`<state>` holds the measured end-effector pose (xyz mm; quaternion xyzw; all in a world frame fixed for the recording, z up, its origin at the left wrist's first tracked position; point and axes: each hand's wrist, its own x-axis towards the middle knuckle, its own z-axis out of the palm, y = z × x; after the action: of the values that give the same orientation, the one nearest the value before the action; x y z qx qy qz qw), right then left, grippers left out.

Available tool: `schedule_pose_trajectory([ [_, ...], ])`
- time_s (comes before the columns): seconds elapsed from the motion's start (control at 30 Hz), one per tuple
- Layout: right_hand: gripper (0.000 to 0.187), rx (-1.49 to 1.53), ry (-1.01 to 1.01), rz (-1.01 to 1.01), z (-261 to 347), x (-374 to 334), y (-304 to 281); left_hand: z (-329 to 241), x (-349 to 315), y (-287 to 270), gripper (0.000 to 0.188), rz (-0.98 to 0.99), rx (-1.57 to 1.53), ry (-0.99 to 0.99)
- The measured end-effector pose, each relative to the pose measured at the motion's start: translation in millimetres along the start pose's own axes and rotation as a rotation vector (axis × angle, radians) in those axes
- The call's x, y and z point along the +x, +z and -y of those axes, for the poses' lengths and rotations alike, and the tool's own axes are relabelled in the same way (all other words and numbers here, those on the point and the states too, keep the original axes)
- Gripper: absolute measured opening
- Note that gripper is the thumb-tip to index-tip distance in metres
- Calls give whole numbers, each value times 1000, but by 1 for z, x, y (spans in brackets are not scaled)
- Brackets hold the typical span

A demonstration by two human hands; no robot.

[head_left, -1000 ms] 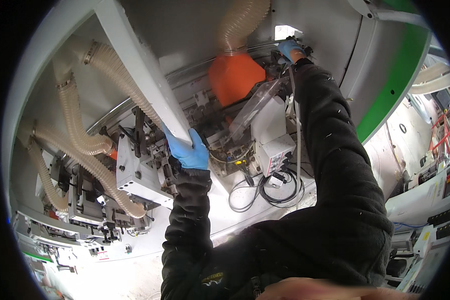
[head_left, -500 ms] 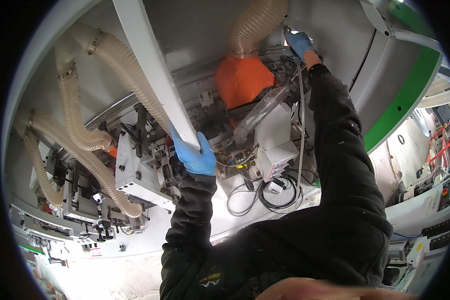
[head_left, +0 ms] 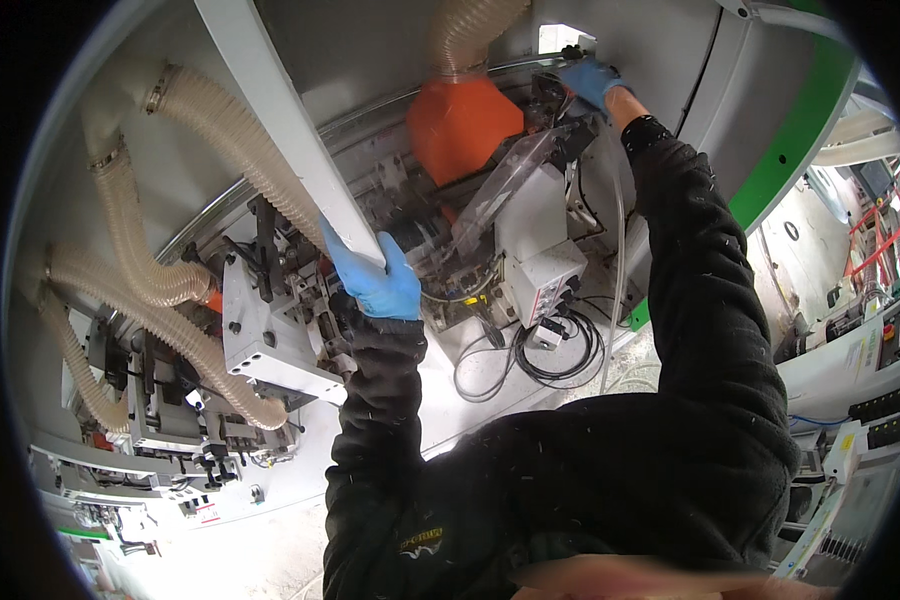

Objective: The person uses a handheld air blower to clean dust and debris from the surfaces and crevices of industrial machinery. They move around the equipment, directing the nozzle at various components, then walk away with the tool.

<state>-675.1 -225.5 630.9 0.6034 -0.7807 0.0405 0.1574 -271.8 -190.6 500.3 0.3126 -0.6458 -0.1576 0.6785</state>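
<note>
My left hand, in a blue glove, is closed round the lower end of a white bar that slants across the machine. My right hand, also gloved in blue, reaches to the far right of the machine, beside dark fittings. Its fingers are curled, and what they hold is mostly hidden. A pale thin hose hangs down from near this hand. Left of it stand an orange hood and a clear plastic guard. Small pale flecks float in front of my sleeves.
Ribbed, translucent hoses run along the left over metal units. A white box with coiled black cable sits at the machine's near edge. The green-edged cover stands right of my right arm.
The view has shifted, so the machine appears higher and farther left. My right hand has moved slightly nearer and rightward relative to the orange hood. My left hand still grips the bar.
</note>
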Motion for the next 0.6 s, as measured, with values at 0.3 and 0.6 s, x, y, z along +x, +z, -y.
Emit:
schedule_pose_trajectory([
  [0.3, 27, 256, 219, -2, -115, -12, 35, 7, 0, 2, 68, -9, -13, -19],
  [0.6, 31, 1038, 823, 107, -156, -29, 28, 11, -5, 6, 70, -20, 13, -60],
])
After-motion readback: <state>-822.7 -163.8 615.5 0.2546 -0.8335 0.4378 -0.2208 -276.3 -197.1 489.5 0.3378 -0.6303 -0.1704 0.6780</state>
